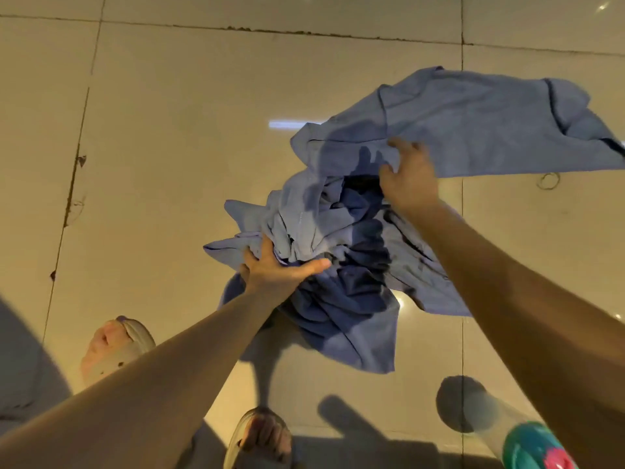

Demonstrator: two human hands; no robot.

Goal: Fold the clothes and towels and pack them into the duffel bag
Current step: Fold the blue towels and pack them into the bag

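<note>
The left hand (280, 269) clamps the crumpled blue cloth bundle (341, 286). The right hand (411, 179) grips its light-blue upper sheet (473, 130). 2 sandalled feet (260, 434) on tiled floor (169, 130).

Glossy beige floor tiles (189, 106), thin rubber band (548, 181), pale sandal (137, 335), teal-and-pink object (532, 448)

Indoor room, glossy tiled floor (189, 130) (chipped grout (243, 28))

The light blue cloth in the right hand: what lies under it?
Under the light blue cloth, a dark blue garment shows in the crumpled pile. Anything deeper is covered.
</note>
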